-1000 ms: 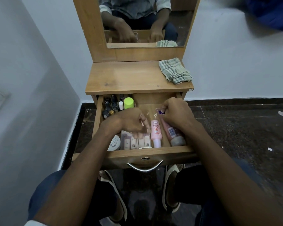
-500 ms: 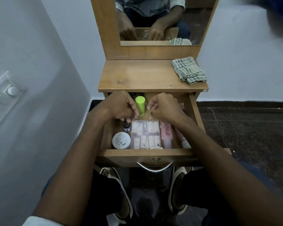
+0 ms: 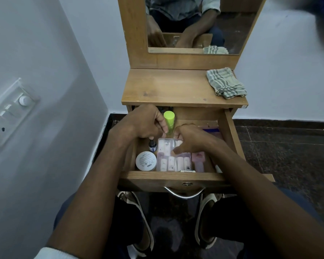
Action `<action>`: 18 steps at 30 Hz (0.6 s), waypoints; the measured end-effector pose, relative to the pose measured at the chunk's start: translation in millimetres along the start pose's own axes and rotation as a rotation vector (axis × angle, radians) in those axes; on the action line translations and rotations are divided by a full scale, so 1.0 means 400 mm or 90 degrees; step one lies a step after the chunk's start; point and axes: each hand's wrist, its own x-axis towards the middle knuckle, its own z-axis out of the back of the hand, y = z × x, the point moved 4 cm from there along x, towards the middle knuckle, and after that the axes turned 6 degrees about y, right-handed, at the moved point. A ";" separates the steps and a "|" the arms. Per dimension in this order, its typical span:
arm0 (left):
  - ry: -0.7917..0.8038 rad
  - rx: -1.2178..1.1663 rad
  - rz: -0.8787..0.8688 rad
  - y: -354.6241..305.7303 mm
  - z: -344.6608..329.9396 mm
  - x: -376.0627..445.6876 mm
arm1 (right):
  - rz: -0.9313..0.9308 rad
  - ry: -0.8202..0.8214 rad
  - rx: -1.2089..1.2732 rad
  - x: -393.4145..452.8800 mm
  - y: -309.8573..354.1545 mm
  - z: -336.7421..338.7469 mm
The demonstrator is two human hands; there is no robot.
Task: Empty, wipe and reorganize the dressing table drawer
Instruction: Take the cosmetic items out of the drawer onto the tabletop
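Two hands (image 3: 168, 133) over open drawer (image 3: 172, 176), striped cloth (image 3: 225, 83) on tabletop (image 3: 168, 86)

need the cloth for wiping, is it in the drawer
No, the cloth lies on the tabletop at its right rear corner, above the open drawer.

The wooden drawer (image 3: 173, 176) is pulled out under the surface (image 3: 176, 88). Inside, a clear case of small tubes (image 3: 173, 157) is laid flat at the front, flanked by a white round jar (image 3: 146, 160) and a pink bottle (image 3: 198, 161). A green-capped bottle (image 3: 169, 120) is stood upright behind. A checked cloth (image 3: 225, 83) is bunched on the surface's right rear corner.
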 end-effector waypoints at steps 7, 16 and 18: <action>-0.030 -0.012 -0.035 -0.018 -0.008 0.011 | 0.030 0.031 0.099 -0.006 -0.014 0.007; -0.060 -0.058 -0.073 -0.015 -0.012 0.017 | 0.102 0.102 0.417 -0.059 -0.043 0.064; -0.050 -0.067 -0.088 -0.021 -0.013 0.014 | 0.109 0.079 0.455 -0.065 -0.053 0.079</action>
